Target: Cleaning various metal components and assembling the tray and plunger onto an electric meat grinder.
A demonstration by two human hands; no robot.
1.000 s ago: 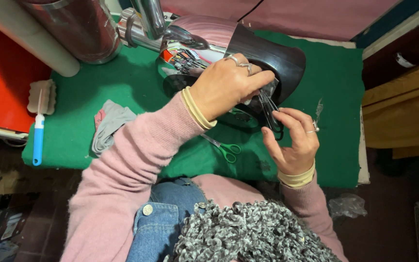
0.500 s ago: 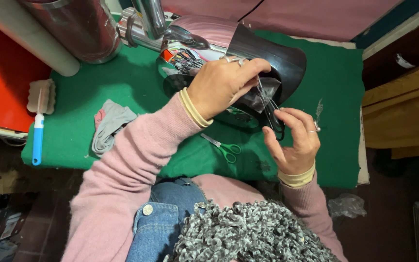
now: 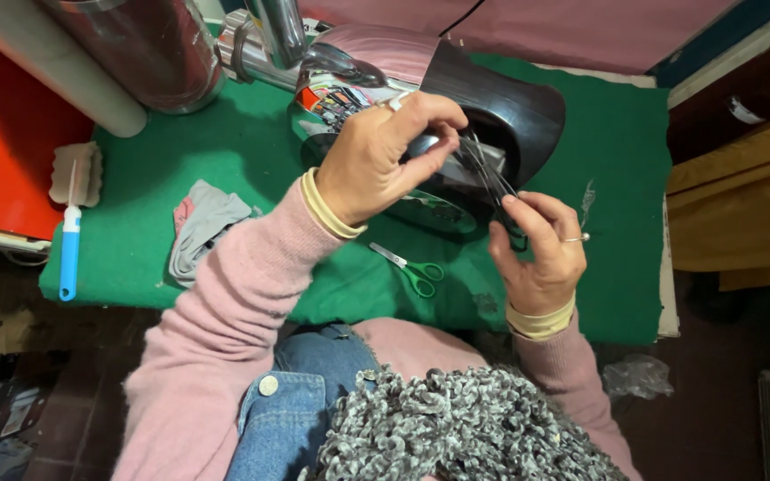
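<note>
- We see both hands raised over the green desk [image 3: 225, 160], working on thin black strips [image 3: 490, 183] set against a dark leather piece [image 3: 514, 107].
- The left hand [image 3: 376, 160] is closed narrow. Its thumb and fingers pinch the upper end of the strips where they meet the leather piece.
- The right hand [image 3: 541, 254] is also closed narrow. Its thumb and forefinger pinch the lower end of the strips, and the other fingers curl loosely.
- The strips hang in the air between the two hands, just in front of the leather piece and above the desk.
- Their long axis runs diagonally, with the upper end towards the left hand and the machine [image 3: 269, 44] and the lower end down towards the right hand and the person's body.
- We judge the step in hand to be holding the strips taut and aligned against the leather piece.
- We judge that any further handling calls for even tension from both pinches, with the upper end kept pressed to the leather.
- We cannot tell how many strips there are, or whether they are fixed to the leather.
- Green scissors [image 3: 413, 272] lie on the desk below the hands, touched by neither.
- A grey cloth [image 3: 207, 223] and a blue brush [image 3: 69, 254] lie well apart, towards the left edge.
</note>
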